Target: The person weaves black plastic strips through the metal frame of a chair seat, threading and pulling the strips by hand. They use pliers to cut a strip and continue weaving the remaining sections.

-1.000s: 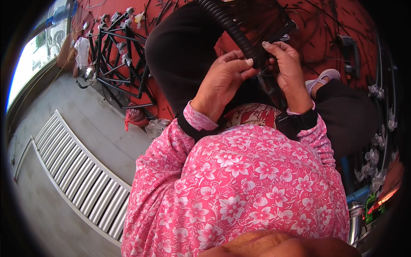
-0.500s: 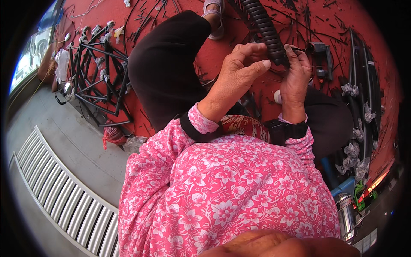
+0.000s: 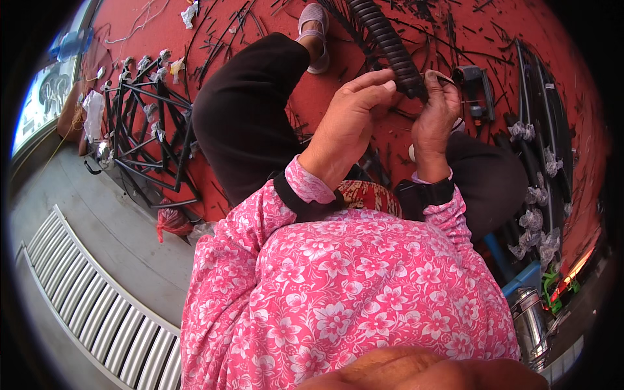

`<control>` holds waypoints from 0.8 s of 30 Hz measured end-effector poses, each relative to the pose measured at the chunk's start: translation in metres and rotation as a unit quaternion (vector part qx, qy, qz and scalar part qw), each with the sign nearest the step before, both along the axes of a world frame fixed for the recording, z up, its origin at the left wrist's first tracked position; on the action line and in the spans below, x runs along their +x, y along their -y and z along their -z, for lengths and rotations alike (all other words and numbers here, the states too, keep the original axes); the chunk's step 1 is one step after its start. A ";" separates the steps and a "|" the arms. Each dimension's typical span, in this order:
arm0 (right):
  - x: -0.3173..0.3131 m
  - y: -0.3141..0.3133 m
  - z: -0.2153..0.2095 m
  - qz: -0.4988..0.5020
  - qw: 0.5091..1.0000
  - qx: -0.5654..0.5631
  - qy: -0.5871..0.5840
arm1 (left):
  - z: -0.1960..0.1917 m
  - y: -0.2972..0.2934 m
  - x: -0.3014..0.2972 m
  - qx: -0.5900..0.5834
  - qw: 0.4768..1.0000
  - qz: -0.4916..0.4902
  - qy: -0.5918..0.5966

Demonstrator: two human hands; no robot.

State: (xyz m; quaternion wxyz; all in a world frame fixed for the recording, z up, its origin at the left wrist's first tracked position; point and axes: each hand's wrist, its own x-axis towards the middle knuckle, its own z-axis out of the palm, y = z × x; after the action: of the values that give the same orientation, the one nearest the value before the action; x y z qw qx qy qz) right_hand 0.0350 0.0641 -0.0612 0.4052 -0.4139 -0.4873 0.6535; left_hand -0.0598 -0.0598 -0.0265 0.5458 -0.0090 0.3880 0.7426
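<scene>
- Above our lap, in the head view, we hold a black ribbed hose [image 3: 390, 49] that runs up and away over the red floor [image 3: 559, 78].
- Our left hand [image 3: 348, 123] curls against the hose's near end, fingertips touching it.
- Our right hand [image 3: 435, 117] closes around the same end from the other side.
- Black metal frames [image 3: 140, 130] lie well apart on our left; black strips [image 3: 539, 130] lie on our right.

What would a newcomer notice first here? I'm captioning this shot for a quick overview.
First, the pink floral sleeves filling the lower middle. Above them, the left hand and right hand meet at a black ribbed hose near the top. The red floor is strewn with black strips, with a black metal frame at left.
</scene>
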 end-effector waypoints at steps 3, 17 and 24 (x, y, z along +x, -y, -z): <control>0.001 0.003 0.001 -0.011 1.000 0.003 0.009 | -0.008 0.006 -0.004 -0.022 0.999 -0.015 0.018; 0.005 0.024 0.001 -0.058 0.992 -0.097 -0.059 | -0.021 0.022 0.003 -0.113 0.981 -0.001 -0.159; 0.011 0.036 0.008 -0.144 0.963 -0.216 -0.070 | -0.015 0.050 0.002 -0.025 0.967 0.029 -0.253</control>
State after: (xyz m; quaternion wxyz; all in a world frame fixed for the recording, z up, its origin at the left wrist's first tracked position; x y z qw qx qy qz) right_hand 0.0463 0.0278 -0.0696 0.2407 -0.3707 -0.3593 0.8219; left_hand -0.0573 -0.1100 -0.0117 0.4506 0.1765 0.5324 0.6946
